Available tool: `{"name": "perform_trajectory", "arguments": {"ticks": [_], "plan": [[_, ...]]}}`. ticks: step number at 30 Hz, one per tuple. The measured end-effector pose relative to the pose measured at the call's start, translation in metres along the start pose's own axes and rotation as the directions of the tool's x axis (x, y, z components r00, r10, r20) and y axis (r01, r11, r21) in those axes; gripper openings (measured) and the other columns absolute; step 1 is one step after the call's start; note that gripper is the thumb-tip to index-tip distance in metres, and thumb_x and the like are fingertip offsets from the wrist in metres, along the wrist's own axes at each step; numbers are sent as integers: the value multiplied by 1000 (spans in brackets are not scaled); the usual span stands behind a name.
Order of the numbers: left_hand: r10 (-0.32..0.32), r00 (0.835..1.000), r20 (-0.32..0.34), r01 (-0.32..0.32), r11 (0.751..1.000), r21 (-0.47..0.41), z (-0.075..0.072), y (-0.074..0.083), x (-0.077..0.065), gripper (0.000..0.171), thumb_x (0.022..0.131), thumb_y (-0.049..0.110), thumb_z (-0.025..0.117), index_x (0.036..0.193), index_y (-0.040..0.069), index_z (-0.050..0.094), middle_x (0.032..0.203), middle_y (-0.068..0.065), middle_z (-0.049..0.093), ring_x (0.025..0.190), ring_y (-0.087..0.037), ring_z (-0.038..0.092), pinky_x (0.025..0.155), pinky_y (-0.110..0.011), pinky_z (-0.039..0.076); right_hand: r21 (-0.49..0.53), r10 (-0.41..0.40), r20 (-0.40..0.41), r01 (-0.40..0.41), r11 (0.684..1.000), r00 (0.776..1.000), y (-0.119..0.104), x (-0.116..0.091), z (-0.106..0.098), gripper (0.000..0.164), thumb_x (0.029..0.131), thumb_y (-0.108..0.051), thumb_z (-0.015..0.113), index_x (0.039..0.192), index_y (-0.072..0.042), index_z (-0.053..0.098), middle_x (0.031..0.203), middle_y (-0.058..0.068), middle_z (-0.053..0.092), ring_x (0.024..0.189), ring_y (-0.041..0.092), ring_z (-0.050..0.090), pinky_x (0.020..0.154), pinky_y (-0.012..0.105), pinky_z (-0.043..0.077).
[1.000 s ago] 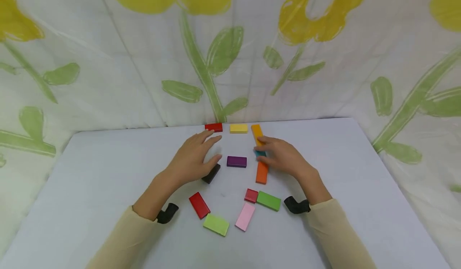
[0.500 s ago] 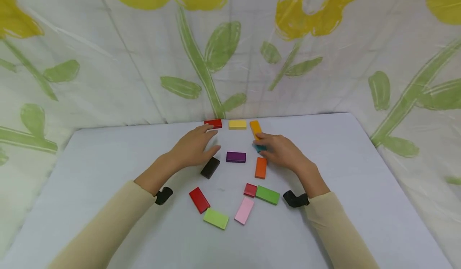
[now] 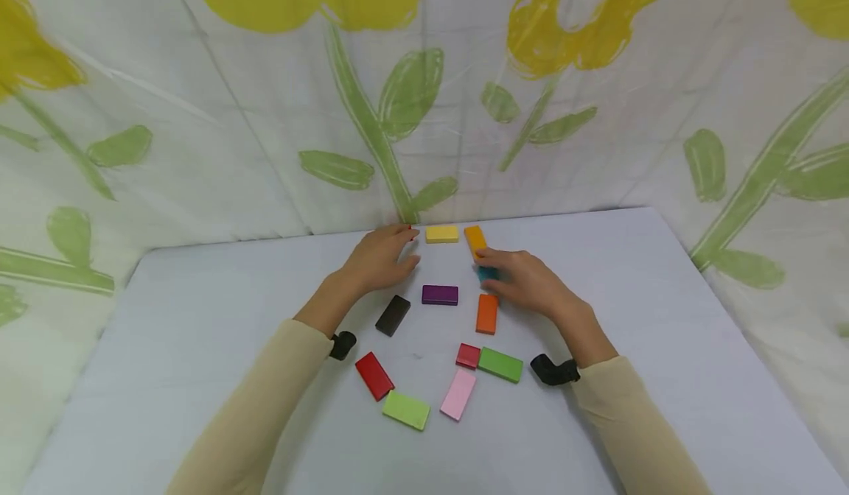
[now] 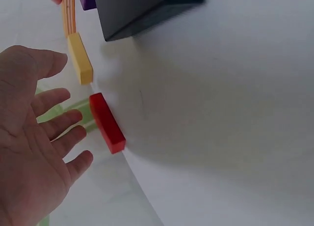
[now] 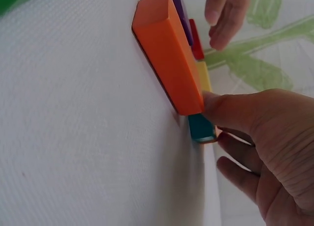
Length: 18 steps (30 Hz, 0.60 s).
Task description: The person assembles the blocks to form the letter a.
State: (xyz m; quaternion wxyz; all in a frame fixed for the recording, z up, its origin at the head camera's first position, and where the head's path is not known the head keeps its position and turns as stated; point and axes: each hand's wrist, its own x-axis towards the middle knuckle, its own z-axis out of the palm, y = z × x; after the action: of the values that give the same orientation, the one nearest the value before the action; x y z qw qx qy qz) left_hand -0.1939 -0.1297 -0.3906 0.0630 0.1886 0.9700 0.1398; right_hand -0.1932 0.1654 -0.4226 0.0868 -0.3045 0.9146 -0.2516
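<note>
My left hand (image 3: 381,257) is over the back edge of the table, fingers loosely spread. It nearly hides a red block in the head view; the left wrist view has that red block (image 4: 108,124) apart from the fingertips. Between thumb and fingers my right hand (image 3: 527,280) pinches a teal block (image 5: 200,127). That teal block (image 3: 486,273) lies between a yellow-orange block (image 3: 474,240) and an orange block (image 3: 487,314). Beside the left hand is a yellow block (image 3: 441,234). A purple block (image 3: 440,295) and a black block (image 3: 393,315) lie nearer.
Toward the front of the white table (image 3: 199,377) lie a second red block (image 3: 374,376), a light green block (image 3: 406,410), a pink block (image 3: 458,395), a small red block (image 3: 467,356) and a green block (image 3: 500,364). A flower-patterned curtain (image 3: 252,134) hangs behind.
My left hand has moved forward and right, covering the back red block and uncovering the black one. The right hand stays at the teal block, with more of the orange block showing.
</note>
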Motion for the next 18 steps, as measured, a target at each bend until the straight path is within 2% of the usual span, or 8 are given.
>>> {"name": "perform_trajectory", "arguments": {"ticks": [9, 13, 18], "plan": [[60, 998, 33, -61, 998, 23, 14, 15, 24, 53, 108, 31, 56, 155, 7, 53, 162, -16, 51, 154, -34, 47, 130, -47, 37, -19, 24, 20, -24, 1000, 1000, 5, -7, -2, 48, 100, -19, 74, 145, -6, 64, 161, 13, 54, 150, 38, 51, 121, 57, 45], [68, 997, 36, -70, 997, 44, 18, 16, 29, 52, 108, 27, 55, 156, 7, 52, 163, -17, 50, 154, -33, 47, 131, -45, 36, -4, 20, 20, -19, 1000, 1000, 5, -5, -1, 49, 100, -20, 74, 145, -4, 64, 161, 14, 53, 150, 39, 50, 122, 58, 44], [64, 996, 64, -68, 996, 55, 16, 15, 33, 51, 110, 27, 54, 157, 7, 50, 165, -17, 47, 155, -33, 46, 132, -45, 34, 24, 37, 34, -38, 999, 999, 3, 0, 1, 54, 101, -24, 73, 149, -3, 59, 168, 15, 44, 156, 39, 42, 126, 57, 39]]}}
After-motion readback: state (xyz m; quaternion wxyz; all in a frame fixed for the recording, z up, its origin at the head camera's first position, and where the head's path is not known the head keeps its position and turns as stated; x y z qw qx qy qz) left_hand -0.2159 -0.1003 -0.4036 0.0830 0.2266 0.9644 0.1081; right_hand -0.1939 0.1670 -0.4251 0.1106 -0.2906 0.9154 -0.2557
